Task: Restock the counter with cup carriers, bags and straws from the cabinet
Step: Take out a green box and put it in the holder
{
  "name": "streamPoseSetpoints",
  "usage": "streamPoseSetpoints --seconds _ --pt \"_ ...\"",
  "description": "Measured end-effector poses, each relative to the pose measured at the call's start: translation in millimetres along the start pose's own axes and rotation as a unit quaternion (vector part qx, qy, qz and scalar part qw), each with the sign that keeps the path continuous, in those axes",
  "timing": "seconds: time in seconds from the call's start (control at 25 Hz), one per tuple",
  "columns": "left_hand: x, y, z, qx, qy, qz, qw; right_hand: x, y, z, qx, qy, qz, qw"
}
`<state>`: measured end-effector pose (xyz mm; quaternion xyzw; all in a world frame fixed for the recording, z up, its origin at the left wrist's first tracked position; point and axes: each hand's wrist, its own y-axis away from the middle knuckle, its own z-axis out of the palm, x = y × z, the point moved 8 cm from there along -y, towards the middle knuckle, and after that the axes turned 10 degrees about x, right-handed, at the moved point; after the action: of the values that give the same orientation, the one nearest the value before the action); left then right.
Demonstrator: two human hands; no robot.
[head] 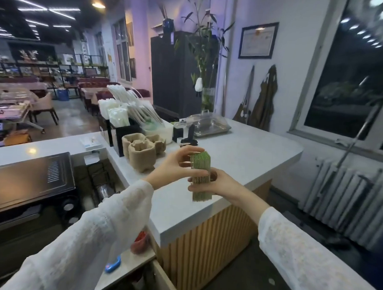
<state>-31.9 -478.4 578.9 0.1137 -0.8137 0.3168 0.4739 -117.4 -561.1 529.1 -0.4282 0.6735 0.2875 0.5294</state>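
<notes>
Both hands clamp green straw bundle [201, 176] above worktop [240, 155] centre: left hand [177, 164] pinches top, right hand [215, 182] grips lower half. Straw restocking step, judged. Next: carry toward straw holder [123, 129] at 10 o'clock, beside cup carriers [142, 150].

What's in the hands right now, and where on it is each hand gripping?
A green bundle of straws, upright above the counter. The right hand grips its lower half; the left hand pinches its top end.
</notes>
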Motion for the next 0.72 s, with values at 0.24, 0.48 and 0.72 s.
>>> streamPoseSetpoints --seconds 0.24,0.48,0.72 --pt "-29.2 -83.2 26.7 -0.002 0.116 -0.046 0.992 7.4 -72.8 -52.1 0.005 0.030 -0.006 1.000" --pt "-44.4 -146.5 50.0 0.024 0.108 -0.044 0.993 30.7 -126.1 -93.1 -0.005 0.009 0.006 1.000" --pt "-69.0 -202.8 74.4 0.063 0.113 -0.052 0.990 66.0 -176.5 -131.5 -0.099 -0.128 0.045 0.986"
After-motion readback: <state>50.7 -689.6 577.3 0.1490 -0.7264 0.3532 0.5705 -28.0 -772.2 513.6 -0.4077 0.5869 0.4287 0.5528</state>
